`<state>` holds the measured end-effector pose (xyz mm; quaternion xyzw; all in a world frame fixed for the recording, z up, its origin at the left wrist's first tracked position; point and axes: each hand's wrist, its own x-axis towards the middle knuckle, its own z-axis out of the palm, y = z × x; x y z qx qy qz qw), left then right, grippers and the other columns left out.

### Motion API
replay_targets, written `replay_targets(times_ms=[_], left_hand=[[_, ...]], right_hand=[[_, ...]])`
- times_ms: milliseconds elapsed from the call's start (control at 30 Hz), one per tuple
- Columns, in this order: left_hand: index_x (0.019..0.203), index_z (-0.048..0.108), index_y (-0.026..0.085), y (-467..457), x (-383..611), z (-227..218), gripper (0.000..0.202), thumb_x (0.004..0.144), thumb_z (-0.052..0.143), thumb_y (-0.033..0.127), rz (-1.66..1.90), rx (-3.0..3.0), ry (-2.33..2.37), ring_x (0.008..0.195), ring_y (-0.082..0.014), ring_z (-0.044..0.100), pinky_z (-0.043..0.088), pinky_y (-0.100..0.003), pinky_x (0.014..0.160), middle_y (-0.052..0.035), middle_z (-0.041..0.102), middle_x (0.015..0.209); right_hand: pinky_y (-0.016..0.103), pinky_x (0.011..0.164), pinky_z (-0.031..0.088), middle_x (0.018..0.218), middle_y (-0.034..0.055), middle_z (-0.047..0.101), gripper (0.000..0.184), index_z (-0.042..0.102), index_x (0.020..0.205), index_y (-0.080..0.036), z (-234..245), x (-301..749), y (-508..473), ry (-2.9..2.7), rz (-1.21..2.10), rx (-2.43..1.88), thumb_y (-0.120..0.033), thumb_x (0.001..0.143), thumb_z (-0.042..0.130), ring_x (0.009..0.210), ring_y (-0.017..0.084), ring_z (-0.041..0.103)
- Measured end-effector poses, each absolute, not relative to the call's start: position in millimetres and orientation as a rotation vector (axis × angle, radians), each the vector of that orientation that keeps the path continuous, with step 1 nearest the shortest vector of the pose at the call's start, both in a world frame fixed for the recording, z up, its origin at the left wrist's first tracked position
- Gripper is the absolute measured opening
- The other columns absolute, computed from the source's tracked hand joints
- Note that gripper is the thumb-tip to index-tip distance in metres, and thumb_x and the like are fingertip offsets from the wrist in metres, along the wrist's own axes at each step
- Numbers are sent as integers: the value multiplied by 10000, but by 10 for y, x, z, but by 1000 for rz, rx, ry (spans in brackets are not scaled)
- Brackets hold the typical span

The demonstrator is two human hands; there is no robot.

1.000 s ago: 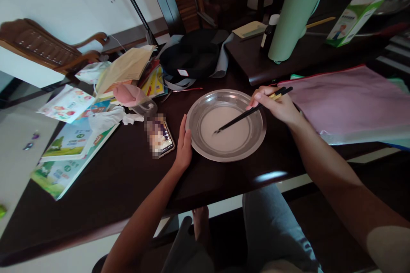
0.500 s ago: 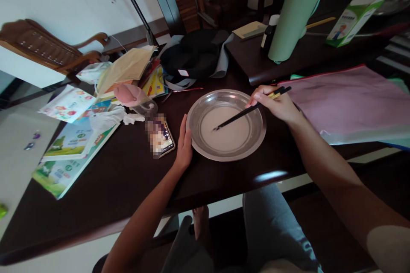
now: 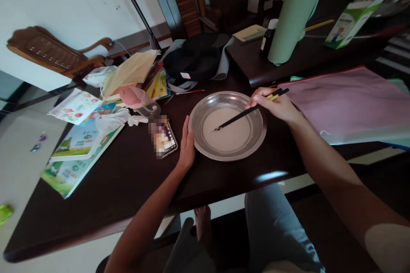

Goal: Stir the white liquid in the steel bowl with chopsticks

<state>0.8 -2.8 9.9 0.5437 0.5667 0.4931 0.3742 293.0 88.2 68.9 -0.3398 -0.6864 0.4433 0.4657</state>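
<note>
A round metal basin point(image 3: 228, 153) stands on the dark table before me, with a cloudy whitish liquid point(image 3: 226, 138) in its bottom. My left hand point(image 3: 187, 145) lies along the left side of the basin, fingers stretched out and touching its rim. Over the right rim, my right hand point(image 3: 272, 102) is closed around a pair of black chopsticks point(image 3: 238, 116) with gold bands near the top. They slant down to the left, close together, and their tips meet the liquid near its middle. Part of the chopsticks is hidden by the fingers.
Left of the basin lie a phone point(image 3: 165, 136), a pink-topped clear container point(image 3: 136, 98), crumpled tissue point(image 3: 112, 120) and booklets point(image 3: 75, 145). A black bag point(image 3: 192, 59) sits behind. To the right are a pink pouch point(image 3: 336, 102), a green cylinder point(image 3: 291, 17) and a dark bottle point(image 3: 268, 40).
The camera view has shifted slightly, so the things on the left appear a little further right. Both hands keep their places at the basin, and the chopsticks' tips have hardly moved.
</note>
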Motion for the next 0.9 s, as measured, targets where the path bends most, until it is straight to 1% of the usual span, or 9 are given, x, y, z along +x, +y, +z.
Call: replay_targets(times_ms=[133,233,333,433,533,667,733,833,900], left_hand=[[1511,316,296,-29,14,112,607,959,384,540,1272,1392,1446,1491,-212,271,173,-396,1236,-29,295,1617],[1511,314,296,-24,8,103,605,960,386,538,1274,1384,1441,1490,-208,273,167,-402,1237,-26,291,1619],[1509,318,296,-18,2,93,606,958,396,535,1278,1380,1434,1495,-202,259,157,-397,1239,-23,286,1621],[1508,320,310,-18,2,91,599,958,398,534,1278,1368,1430,1494,-204,264,163,-400,1238,-17,288,1620],[1505,328,313,-27,6,100,601,954,400,543,1276,1371,1444,1496,-207,258,155,-400,1240,-15,288,1620],[1519,305,276,-42,14,126,625,958,392,539,1262,1354,1453,1495,-205,259,175,-381,1236,-35,282,1622],[1518,310,269,-45,17,139,625,960,392,537,1253,1363,1472,1502,-202,237,168,-368,1237,-34,275,1625],[1518,313,264,-43,17,144,629,959,392,541,1260,1383,1468,1499,-205,246,168,-365,1237,-37,270,1626],[1520,308,259,-39,14,135,637,957,394,544,1267,1383,1455,1497,-204,254,174,-362,1236,-41,270,1626]], right_hand=[[321,668,519,601,11,675,408,641,580,-227,648,3049,1009,-1485,940,-893,-547,833,632,608,162,655],[320,606,499,552,9,644,446,618,549,-223,650,3060,1001,-1493,986,-868,-562,838,614,543,156,616],[312,661,509,632,20,692,401,653,616,-219,678,2984,915,-1657,1097,-816,-542,850,612,625,158,653],[302,712,510,710,26,723,338,681,683,-222,683,2949,896,-1723,1090,-801,-518,841,639,712,160,683],[298,711,501,643,10,689,342,673,646,-223,657,3012,975,-1583,979,-860,-511,831,656,663,152,669],[305,619,481,560,11,641,431,627,552,-214,645,3069,1008,-1466,975,-855,-531,844,625,557,151,621],[300,636,485,592,18,662,413,640,576,-212,662,3032,954,-1551,1044,-830,-520,849,625,591,152,632],[300,698,502,706,33,717,355,680,670,-213,688,2957,879,-1713,1110,-819,-522,840,637,700,164,675],[302,728,506,731,28,725,328,683,696,-220,687,2948,884,-1696,1086,-837,-511,842,642,725,166,687]])
